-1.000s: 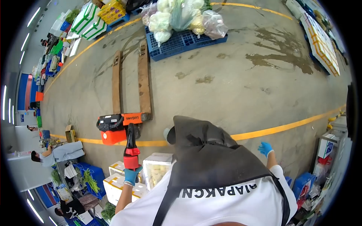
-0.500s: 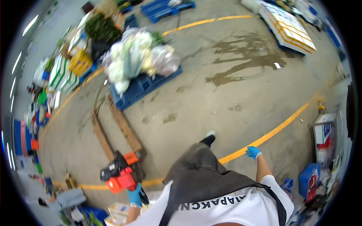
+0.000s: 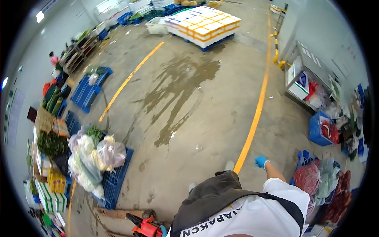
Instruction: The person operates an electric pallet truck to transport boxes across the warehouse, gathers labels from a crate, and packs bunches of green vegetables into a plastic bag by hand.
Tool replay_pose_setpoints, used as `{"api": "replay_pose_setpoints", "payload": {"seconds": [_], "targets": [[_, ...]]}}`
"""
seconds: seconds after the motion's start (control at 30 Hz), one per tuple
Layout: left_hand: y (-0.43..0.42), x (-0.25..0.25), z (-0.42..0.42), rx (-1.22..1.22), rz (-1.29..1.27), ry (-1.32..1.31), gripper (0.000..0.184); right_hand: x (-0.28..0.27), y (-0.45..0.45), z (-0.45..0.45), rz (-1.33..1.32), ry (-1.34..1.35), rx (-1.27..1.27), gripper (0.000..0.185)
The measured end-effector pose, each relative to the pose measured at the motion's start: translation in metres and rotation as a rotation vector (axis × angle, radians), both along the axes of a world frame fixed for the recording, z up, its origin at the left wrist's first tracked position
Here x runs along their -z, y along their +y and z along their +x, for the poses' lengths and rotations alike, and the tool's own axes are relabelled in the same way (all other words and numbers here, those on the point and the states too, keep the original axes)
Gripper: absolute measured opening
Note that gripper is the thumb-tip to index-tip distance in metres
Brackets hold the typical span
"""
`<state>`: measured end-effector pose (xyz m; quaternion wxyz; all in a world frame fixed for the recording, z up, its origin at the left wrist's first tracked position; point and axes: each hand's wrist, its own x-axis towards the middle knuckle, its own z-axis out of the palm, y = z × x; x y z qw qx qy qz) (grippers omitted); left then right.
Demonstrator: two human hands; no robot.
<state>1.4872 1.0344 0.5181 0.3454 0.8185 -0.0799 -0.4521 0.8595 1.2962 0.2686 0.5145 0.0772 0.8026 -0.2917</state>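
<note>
My left hand (image 3: 163,231) wears a blue glove, and only a sliver of it shows at the bottom edge, against the handle end of a red and black pallet jack (image 3: 147,229). Most of its fingers are hidden behind my body. The jack's worn brown forks (image 3: 118,213) point left along the floor, apart from a blue pallet (image 3: 118,181) piled with bagged vegetables (image 3: 89,158). My right hand (image 3: 260,161), also gloved in blue, hangs in the air near the yellow floor line, its fingers loosely apart with nothing in them.
White foam boxes (image 3: 205,25) bound with yellow tape stand on a pallet ahead, beyond a wet patch (image 3: 177,91). Another blue pallet (image 3: 89,91) lies left. At right are a metal cabinet (image 3: 312,59), a blue crate (image 3: 319,130) and bagged produce (image 3: 308,177). A person (image 3: 54,59) stands far left.
My view has swung right, so the loaded pallet and the jack appear lower and farther left. My left hand has slid mostly out of view; my right hand stays beside me.
</note>
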Motion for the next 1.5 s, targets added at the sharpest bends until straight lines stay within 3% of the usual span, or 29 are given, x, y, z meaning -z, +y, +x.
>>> {"api": "replay_pose_setpoints", "payload": {"seconds": [0.17,0.27,0.4,0.5,0.8,0.93,1.1,1.2,1.27,1.3,1.4,1.5], "targets": [[-0.009,0.015,-0.139,0.094,-0.032,0.008,0.043,0.009,0.069,-0.088,0.099,-0.202,0.119,0.036],[-0.031,-0.006,-0.231,0.187,-0.093,0.261,0.042,0.019,0.091,-0.163,0.024,-0.251,0.155,0.040],[-0.076,-0.019,-0.360,0.159,-0.043,0.257,0.033,0.032,0.098,-0.270,-0.112,-0.146,0.367,0.042],[-0.116,-0.024,-0.444,0.271,-0.150,0.307,0.037,0.031,0.077,-0.348,-0.164,-0.156,0.429,0.042],[-0.248,-0.018,-0.793,0.243,-0.249,0.280,0.054,0.014,0.028,-0.628,-0.224,-0.149,0.249,0.043],[-0.274,-0.002,-0.944,0.272,-0.198,0.167,0.055,-0.027,0.065,-0.749,-0.166,-0.031,0.393,0.040],[-0.289,-0.011,-1.120,0.368,-0.219,0.276,0.049,-0.009,0.110,-0.841,-0.150,-0.030,0.708,0.031],[-0.320,0.008,-1.205,0.462,-0.283,0.343,0.045,0.009,0.106,-0.915,-0.174,-0.278,0.735,0.027],[-0.335,0.021,-1.264,0.456,-0.322,0.393,0.044,0.045,0.112,-0.983,-0.222,-0.254,0.517,0.029],[-0.323,0.009,-1.300,0.478,-0.312,0.368,0.043,0.054,0.110,-1.026,-0.299,-0.253,0.547,0.032],[-0.307,0.009,-1.404,0.317,-0.160,0.312,0.043,0.000,0.055,-1.179,-0.252,-0.032,0.444,0.032],[-0.273,0.012,-1.503,0.424,-0.186,0.301,0.043,0.001,0.012,-1.336,-0.343,0.049,0.384,0.034]]}}
